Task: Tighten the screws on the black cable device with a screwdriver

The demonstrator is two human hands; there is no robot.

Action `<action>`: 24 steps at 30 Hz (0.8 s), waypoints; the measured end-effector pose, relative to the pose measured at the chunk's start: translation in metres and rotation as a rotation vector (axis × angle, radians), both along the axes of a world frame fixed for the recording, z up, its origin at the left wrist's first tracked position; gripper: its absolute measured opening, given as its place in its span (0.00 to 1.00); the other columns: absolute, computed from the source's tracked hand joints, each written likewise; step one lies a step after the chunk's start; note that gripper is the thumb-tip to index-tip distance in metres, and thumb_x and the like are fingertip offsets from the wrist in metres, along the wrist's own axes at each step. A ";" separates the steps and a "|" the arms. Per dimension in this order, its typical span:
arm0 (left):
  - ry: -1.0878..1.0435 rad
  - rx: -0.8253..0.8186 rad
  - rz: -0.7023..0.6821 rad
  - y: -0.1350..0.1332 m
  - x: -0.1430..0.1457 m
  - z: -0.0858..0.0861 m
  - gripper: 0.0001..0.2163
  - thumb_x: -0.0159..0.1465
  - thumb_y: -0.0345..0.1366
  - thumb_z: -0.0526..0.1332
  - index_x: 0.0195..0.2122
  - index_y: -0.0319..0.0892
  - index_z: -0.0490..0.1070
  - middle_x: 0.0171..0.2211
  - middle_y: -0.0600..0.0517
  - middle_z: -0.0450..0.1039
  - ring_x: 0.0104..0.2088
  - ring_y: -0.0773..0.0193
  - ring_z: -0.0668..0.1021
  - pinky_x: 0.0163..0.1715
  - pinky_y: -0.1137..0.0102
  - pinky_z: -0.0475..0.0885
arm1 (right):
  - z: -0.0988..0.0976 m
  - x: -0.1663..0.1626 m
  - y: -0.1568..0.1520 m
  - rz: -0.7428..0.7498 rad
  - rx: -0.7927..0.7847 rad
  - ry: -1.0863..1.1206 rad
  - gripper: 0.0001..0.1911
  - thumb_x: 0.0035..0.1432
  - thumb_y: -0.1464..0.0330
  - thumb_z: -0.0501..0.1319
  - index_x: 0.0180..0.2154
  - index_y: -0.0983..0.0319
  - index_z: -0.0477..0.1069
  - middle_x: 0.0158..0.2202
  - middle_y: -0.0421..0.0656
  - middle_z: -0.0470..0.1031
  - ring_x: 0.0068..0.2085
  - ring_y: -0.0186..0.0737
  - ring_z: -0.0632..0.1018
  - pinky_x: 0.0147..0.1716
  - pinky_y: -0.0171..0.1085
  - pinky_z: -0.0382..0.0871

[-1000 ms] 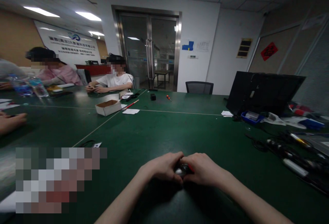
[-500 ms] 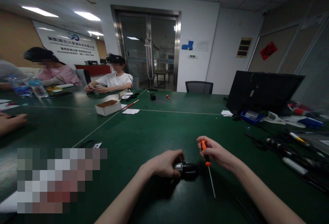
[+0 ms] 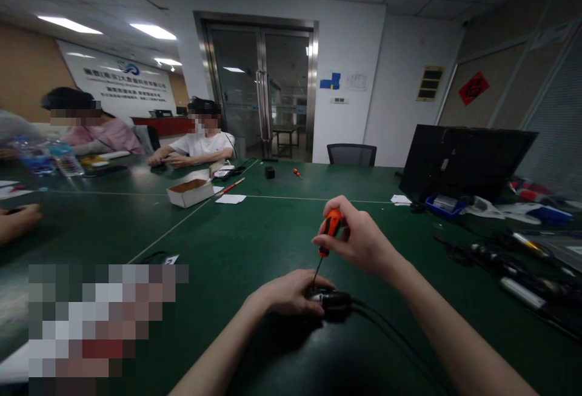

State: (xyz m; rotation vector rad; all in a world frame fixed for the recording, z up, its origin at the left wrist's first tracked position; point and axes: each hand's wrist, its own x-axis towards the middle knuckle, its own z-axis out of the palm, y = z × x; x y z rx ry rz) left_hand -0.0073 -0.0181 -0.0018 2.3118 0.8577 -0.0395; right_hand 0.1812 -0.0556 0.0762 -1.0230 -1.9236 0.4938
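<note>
Dim room under ceiling panels [image 3: 152, 31]; warped, blurred edges

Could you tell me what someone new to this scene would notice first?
Most likely the orange-handled screwdriver, held upright in the right hand at the centre of the view, its tip pointing down at a small black device. The left hand steadies that device on the green table. To the right, a black monitor stands beside a clutter of cables and tools.

An office meeting room: long green table [image 3: 273, 226], glass double doors [image 3: 261, 90], company wall sign [image 3: 120, 77].
</note>
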 end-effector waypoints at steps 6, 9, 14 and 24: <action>0.038 0.015 0.003 0.001 -0.002 0.000 0.32 0.59 0.42 0.69 0.66 0.52 0.67 0.56 0.48 0.73 0.52 0.49 0.75 0.51 0.61 0.70 | 0.014 0.012 -0.019 0.032 0.085 -0.293 0.18 0.54 0.71 0.72 0.38 0.57 0.63 0.29 0.33 0.72 0.27 0.32 0.72 0.27 0.32 0.63; 0.051 -0.002 0.001 0.002 -0.001 -0.002 0.33 0.58 0.41 0.70 0.66 0.53 0.68 0.57 0.48 0.72 0.52 0.50 0.75 0.51 0.62 0.70 | 0.015 0.021 -0.020 0.126 0.020 -0.364 0.15 0.54 0.73 0.72 0.37 0.59 0.67 0.32 0.35 0.74 0.31 0.32 0.74 0.31 0.31 0.66; 0.036 -0.026 0.018 0.001 0.000 -0.002 0.31 0.56 0.38 0.70 0.63 0.52 0.71 0.54 0.49 0.73 0.52 0.50 0.75 0.51 0.63 0.69 | 0.017 0.027 -0.020 0.206 -0.103 -0.413 0.11 0.56 0.74 0.69 0.39 0.60 0.70 0.36 0.39 0.76 0.35 0.34 0.76 0.34 0.33 0.68; 0.034 -0.041 -0.001 0.003 0.000 -0.006 0.28 0.57 0.38 0.69 0.61 0.49 0.72 0.52 0.49 0.74 0.48 0.52 0.76 0.49 0.63 0.70 | 0.017 0.018 -0.023 0.216 -0.101 -0.409 0.10 0.55 0.75 0.68 0.38 0.61 0.70 0.34 0.38 0.75 0.32 0.33 0.73 0.31 0.32 0.65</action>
